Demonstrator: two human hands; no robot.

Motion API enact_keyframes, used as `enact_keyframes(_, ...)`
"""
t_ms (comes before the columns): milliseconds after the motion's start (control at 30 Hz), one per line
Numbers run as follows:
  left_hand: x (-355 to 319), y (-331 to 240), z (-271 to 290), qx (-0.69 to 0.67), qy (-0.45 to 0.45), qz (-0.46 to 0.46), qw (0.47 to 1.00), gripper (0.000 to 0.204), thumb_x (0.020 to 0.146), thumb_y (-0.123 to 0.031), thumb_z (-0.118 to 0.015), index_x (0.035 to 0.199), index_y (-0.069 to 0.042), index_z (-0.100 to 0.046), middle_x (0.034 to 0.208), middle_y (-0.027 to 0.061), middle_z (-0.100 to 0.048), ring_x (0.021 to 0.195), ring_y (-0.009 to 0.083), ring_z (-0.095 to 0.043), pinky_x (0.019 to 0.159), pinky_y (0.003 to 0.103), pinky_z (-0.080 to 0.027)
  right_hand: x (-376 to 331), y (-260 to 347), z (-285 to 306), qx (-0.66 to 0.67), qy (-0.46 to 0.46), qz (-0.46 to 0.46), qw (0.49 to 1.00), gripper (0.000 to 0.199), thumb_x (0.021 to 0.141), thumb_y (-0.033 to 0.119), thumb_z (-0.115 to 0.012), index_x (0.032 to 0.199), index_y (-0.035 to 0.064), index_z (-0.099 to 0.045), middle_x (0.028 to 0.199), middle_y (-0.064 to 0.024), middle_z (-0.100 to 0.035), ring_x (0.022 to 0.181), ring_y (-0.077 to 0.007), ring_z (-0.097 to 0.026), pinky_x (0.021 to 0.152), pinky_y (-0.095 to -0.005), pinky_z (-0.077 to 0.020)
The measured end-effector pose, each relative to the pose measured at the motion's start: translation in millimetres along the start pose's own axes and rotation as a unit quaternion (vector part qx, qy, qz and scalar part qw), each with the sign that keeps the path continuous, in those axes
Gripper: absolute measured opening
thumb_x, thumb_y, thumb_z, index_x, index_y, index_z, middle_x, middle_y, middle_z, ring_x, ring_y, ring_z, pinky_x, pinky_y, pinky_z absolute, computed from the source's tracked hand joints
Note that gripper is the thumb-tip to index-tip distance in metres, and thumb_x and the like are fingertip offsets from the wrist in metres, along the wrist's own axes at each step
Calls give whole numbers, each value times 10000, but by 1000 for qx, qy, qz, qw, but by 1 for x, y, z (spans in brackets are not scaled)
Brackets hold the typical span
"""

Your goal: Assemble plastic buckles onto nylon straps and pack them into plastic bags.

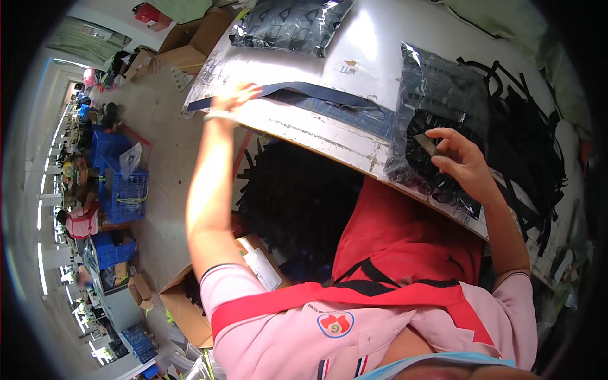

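My left hand (233, 100) is at the far-left corner of the white table, fingers stretched out and apart, over a dark blue strap (316, 90). The strap runs along the front edge with a wave in its middle. Beside it lies a flat blue strip (364, 119), partly under the strap. My right hand (461, 159) pinches a small flat grey-brown piece (425, 144) between thumb and fingers. That hand is above a clear plastic bag (437, 82) of black items. What the piece is made of cannot be told.
A second clear bag (288, 28) lies at the table's back. Tangled black straps (525, 139) spread on the right. Under the table is a dark heap (297, 196). A cardboard box (187, 304) stands lower left, with blue crates (120, 190) farther left on the floor.
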State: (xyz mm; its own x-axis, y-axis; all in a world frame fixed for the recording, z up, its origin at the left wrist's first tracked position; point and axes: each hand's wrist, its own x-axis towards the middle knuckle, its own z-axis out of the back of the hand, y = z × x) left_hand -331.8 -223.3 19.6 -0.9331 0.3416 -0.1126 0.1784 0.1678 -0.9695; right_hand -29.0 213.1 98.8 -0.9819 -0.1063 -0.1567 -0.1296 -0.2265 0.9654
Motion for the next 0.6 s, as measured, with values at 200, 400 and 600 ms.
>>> enact_keyframes(200,135,74,-137,-152,-175,105,967,616,855,-353,-696,1235,65,-450,1110,267,-555,822,394,-657,626,461,-604,8,14,-4,21,9,-28,999,488,835,-16,-613,1302,50,-486,800,13,-516,686,-52,-526,601,-175,-415)
enact_keyframes(400,176,64,-192,-288,-270,47,918,162,912,18,-524,974,168,-515,850,234,-600,591,288,-641,535,370,-622,0,-12,13,87,-16,-100,991,318,835,35,-651,1143,16,-578,827,1,-587,708,-64,-560,636,-199,-459)
enact_keyframes(600,107,51,-205,-112,-91,58,988,117,906,12,-539,946,122,-551,897,220,-623,741,284,-647,657,352,-594,23,-14,-2,63,27,-75,995,108,834,70,-671,915,8,-635,783,7,-596,694,-51,-537,618,-201,-434)
